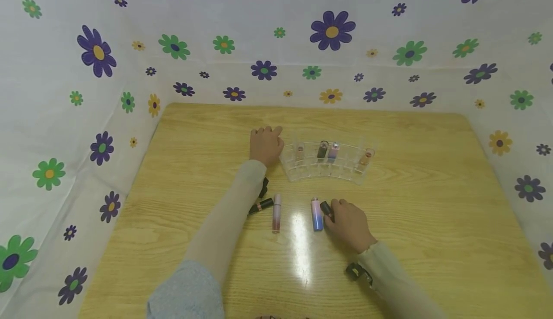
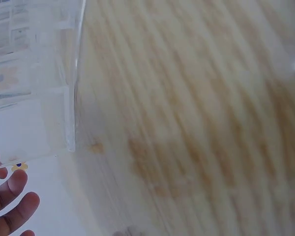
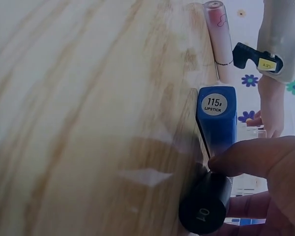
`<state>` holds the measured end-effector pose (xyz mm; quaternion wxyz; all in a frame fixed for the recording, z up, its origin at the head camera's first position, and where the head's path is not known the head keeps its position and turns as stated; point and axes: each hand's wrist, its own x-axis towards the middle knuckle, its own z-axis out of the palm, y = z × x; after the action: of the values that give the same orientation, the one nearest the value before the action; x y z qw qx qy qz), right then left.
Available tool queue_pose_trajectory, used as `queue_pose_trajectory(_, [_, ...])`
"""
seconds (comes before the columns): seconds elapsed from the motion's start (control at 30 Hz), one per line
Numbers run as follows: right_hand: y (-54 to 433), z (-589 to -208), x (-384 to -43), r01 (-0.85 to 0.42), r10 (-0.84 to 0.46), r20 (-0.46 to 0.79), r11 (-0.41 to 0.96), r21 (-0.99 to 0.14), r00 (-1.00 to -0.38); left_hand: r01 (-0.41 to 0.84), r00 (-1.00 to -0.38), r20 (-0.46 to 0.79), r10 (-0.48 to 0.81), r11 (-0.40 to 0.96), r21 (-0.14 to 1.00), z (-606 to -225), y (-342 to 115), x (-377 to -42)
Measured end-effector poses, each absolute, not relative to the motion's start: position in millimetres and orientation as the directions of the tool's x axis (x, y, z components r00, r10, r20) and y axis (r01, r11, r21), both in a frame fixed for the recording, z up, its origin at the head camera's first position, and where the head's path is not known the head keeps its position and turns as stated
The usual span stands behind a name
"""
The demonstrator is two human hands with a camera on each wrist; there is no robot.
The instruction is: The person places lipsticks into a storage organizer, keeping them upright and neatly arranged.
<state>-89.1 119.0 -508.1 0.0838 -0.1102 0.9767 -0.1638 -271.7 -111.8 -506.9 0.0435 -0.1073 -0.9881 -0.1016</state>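
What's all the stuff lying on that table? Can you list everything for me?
Clear rack: one, see-through, far middle of the table; four small tubes stand in it.
Black tube: one, in the right hand's fingers.
Pink-and-blue tube: one, lying beside the black tube.
Pale pink tube: one, lying near the left arm.
Dark tube: one, partly under the left arm.
Flowered cloth: white, around the table.
Left hand: at the rack's left end.
Right hand: grips the black tube.

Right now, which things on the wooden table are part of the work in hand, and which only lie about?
In hand:
right hand gripping the black round lipstick tube
left hand at the clear plastic organizer rack

Lying about:
blue-and-pink gradient lipstick
pale pink slim tube
black-capped lipstick
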Motion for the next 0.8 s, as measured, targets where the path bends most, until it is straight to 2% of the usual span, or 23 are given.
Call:
queue_pose_trajectory(0.37, [121.6,-510.3,-89.8,-0.194,-0.250,-0.120,0.915,-0.353,-0.961,0.199,-0.980,0.041,0.195,0.963,0.182,-502.8,-108.5,-271.5])
queue_pose_trajectory(0.8, [123.1,-508.4,-90.6,-0.188,-0.247,-0.122,0.912,-0.365,-0.961,0.223,-0.974,0.082,0.213,0.963,0.152,-503.9,-110.4,-273.6])
